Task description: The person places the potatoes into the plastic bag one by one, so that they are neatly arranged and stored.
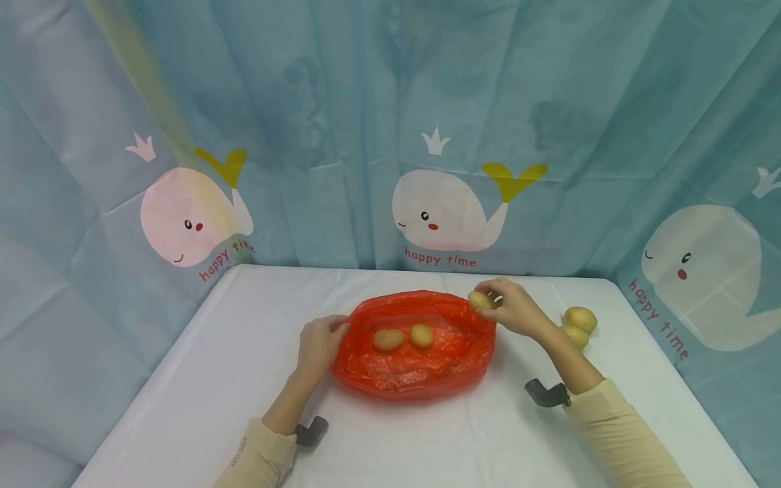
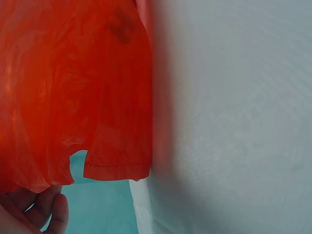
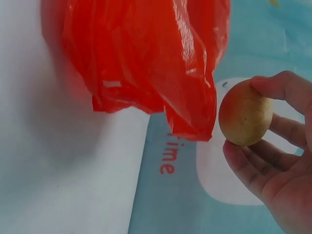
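A red plastic bag (image 1: 415, 381) lies with its mouth spread wide in the middle of the table. Two potatoes, one browner (image 1: 388, 340) and one yellower (image 1: 422, 336), rest inside it. My left hand (image 1: 318, 344) pinches the bag's left rim; in the left wrist view its curled fingers (image 2: 59, 212) show below the bag's edge. My right hand (image 1: 515, 308) holds another potato (image 3: 246, 113) between thumb and fingers, at the bag's right rim. The right wrist view shows that potato just beside the red plastic.
Two more potatoes, one behind (image 1: 581, 318) and one in front (image 1: 575, 335), lie on the white table (image 1: 244, 325) at the right, beyond my right forearm. A blue curtain (image 1: 342, 217) with printed whales hangs behind the table and along its sides.
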Tool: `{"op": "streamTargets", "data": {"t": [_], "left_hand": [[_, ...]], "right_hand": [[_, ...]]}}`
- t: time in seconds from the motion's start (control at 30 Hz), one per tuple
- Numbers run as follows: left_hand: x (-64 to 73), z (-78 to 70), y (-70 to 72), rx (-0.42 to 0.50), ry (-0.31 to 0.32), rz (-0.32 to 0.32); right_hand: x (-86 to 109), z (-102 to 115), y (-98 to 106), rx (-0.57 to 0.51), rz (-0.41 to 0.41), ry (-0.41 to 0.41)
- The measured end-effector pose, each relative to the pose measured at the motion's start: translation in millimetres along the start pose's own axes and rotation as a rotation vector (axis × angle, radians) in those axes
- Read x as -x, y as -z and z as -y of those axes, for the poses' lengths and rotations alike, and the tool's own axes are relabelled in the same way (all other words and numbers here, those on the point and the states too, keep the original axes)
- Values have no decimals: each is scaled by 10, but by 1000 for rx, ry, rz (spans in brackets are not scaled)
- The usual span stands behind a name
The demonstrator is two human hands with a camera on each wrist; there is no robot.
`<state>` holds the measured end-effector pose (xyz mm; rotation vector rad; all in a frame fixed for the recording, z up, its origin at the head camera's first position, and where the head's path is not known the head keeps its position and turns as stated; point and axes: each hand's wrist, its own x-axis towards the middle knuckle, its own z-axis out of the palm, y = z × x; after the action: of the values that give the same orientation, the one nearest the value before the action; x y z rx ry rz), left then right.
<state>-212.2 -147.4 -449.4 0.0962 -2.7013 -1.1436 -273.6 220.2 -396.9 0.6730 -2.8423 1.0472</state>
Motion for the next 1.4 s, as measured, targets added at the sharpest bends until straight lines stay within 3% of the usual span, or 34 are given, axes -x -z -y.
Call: {"op": "streamTargets", "data": {"t": [0.37, 0.8, 1.2, 1.4], "left_hand": [[5, -1, -4, 23, -44, -26], [9, 19, -13, 33, -60, -46], [14, 26, -21, 32, -58, -33], [8, 15, -18, 43, -51, -32]], "right_hand": [[-93, 183, -94, -13, 64, 29], [-100, 241, -346, -2, 125, -10], [-85, 305, -571, 173, 155, 2], [-102, 286, -643, 199, 176, 2]]}}
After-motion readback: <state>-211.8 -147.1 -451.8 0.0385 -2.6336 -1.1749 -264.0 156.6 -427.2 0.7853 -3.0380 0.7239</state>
